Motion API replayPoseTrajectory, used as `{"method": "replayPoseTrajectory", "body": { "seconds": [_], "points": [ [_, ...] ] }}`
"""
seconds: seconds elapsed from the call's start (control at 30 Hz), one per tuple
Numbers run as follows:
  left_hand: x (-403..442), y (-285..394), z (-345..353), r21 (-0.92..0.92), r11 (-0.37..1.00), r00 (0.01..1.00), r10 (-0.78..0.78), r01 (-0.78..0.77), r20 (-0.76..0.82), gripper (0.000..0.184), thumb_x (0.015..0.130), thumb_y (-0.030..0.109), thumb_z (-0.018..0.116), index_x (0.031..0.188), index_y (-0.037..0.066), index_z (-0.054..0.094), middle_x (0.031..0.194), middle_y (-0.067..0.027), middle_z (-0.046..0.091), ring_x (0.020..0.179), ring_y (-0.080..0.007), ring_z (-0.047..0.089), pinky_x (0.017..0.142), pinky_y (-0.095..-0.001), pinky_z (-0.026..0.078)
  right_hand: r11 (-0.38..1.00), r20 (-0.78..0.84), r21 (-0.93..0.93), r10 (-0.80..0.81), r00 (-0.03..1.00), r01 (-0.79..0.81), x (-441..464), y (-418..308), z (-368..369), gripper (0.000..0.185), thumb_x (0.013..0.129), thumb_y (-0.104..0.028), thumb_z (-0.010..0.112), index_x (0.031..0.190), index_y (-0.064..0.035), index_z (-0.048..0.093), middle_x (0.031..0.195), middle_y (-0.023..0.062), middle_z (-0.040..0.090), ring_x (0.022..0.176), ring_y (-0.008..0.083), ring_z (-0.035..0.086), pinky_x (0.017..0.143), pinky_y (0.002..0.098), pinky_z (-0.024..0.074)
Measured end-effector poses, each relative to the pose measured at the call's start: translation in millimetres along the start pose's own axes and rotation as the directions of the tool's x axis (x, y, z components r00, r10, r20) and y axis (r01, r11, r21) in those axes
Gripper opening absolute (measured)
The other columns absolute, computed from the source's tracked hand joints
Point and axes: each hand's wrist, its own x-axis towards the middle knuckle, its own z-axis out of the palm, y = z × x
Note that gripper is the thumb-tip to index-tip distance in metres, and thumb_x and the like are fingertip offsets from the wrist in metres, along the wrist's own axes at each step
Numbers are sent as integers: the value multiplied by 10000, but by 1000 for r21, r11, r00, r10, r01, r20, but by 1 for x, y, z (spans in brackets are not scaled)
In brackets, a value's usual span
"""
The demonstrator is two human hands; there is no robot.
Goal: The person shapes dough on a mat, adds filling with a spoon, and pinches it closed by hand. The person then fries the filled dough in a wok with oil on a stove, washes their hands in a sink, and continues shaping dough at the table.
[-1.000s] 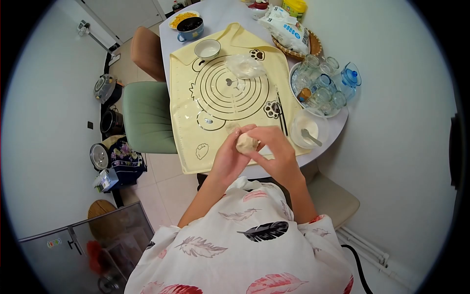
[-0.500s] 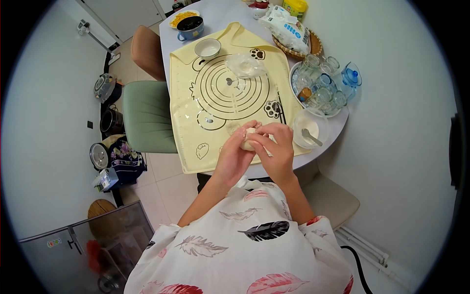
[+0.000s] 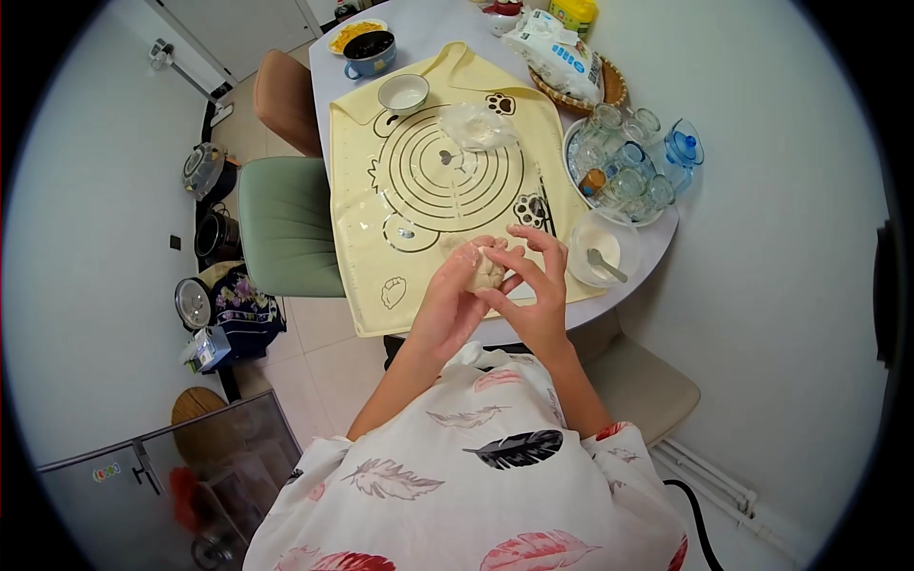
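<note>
A pale lump of dough (image 3: 488,272) with a creased surface is held above the near edge of the yellow kneading mat (image 3: 362,276). My left hand (image 3: 453,295) is curled around its left side and underside. On its right side, my right hand (image 3: 539,285) touches it with thumb and fingertips, the other fingers lifted and spread. Close by my right hand stands a clear bowl of white powder (image 3: 595,238) with a spoon (image 3: 606,266) in it. Farther up the mat are a small white bowl (image 3: 404,93) and a plastic bag with something pale inside (image 3: 478,127).
At the right, a tray (image 3: 574,171) holds several glasses (image 3: 628,186) beside a blue-lidded jug (image 3: 682,152). Behind it, a wicker basket (image 3: 614,86) carries a white package (image 3: 562,57). A blue cup (image 3: 371,57) and a plate of yellow food (image 3: 357,36) sit far left. A green chair (image 3: 286,228) adjoins the table.
My right fingers have opened and lifted off the top of the dough, showing more of its creased surface. My left hand stays nearly where it was.
</note>
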Motion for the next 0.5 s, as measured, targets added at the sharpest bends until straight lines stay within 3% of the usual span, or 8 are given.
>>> {"method": "replayPoseTrajectory", "body": {
  "seconds": [0.07,0.13,0.2,0.27,0.3,0.37,0.43,0.5],
  "points": [
    [-1,1,0,-21,1000,1000,-13,13,27,294,944,214,394,1157,14,424,1142,-86,474,1118,-220,468,993,-374,388,996,-38,85,4,999,-1,-2,4,1,335,600,-128,758,921,-141,663,1136,72,478,1062,251,396,895,368,318],
    [-2,2,-1,-110,985,987,-117,130,111,278,941,198,395,1143,9,423,1123,-99,486,1115,-224,471,995,-383,389,991,-42,127,38,998,-32,-6,10,4,319,602,-128,755,908,-142,664,1135,71,482,1061,249,401,891,365,320],
    [0,0,-3,-118,983,990,-135,137,27,287,941,217,397,1141,13,420,1125,-108,477,1086,-222,485,988,-396,394,984,-44,169,71,997,-62,-6,12,3,303,605,-129,753,894,-142,666,1133,69,486,1059,248,406,887,363,323],
    [1,-2,-1,-125,982,987,-152,144,-56,297,941,237,399,1139,16,417,1128,-117,467,1056,-221,499,980,-409,398,997,-22,-19,-71,997,70,-4,13,1,308,603,-153,758,895,-131,661,1166,79,469,1074,247,417,913,362,322],
    [1,-2,1,-232,961,983,-172,152,-70,295,943,238,390,1137,16,416,1139,-129,465,1073,-244,493,983,-408,396,997,-23,-18,-71,997,70,-2,11,0,308,603,-153,758,895,-131,661,1166,79,469,1074,247,417,913,362,322],
    [1,0,2,-336,930,978,-190,152,-85,294,945,238,381,1136,17,415,1150,-141,464,1089,-268,487,987,-408,395,844,-124,531,162,979,-72,3,5,-1,338,594,-179,767,909,-124,658,1202,91,444,1092,254,421,949,369,311],
    [1,2,0,-362,919,985,-172,155,-14,293,946,231,370,1137,12,410,1183,-158,446,1151,-305,436,1003,-404,378,854,-94,510,169,981,-98,1,9,-7,367,586,-186,773,927,-119,656,1231,100,423,1124,259,401,967,374,305],
    [0,3,6,-366,915,984,-179,171,12,290,947,227,368,1136,11,410,1188,-157,439,1160,-294,424,1001,-390,375,977,-7,211,41,999,-39,-1,11,-10,361,583,-153,769,926,-120,659,1223,98,431,1133,260,387,958,374,312]
  ]
}}
